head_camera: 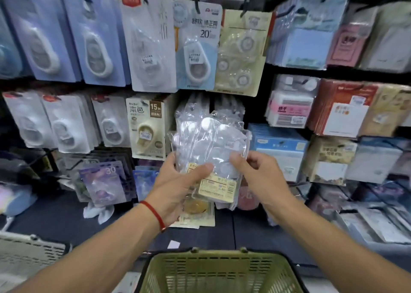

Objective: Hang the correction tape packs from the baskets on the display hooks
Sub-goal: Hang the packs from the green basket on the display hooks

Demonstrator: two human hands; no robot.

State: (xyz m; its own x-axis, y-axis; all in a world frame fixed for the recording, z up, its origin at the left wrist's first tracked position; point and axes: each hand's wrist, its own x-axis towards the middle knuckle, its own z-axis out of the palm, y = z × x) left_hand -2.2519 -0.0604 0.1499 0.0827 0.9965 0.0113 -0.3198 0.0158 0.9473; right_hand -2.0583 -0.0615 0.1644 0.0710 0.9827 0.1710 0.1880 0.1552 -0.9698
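Several clear correction tape packs [211,150] stand fanned upright, long axis vertical, tops toward the display rows beyond. Left hand [178,181] clamps their lower left corner, thumb across the front; right hand [255,172] pinches the right edge. Green basket [222,272] sits nearest.

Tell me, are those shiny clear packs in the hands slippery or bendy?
Probably a bit slippery: the clear correction tape packs have glossy plastic, and several are fanned out unevenly between the left hand and right hand. Likely fairly stiff, since they stand upright above the fingers without drooping. Probably light, as fingers alone hold the bunch.
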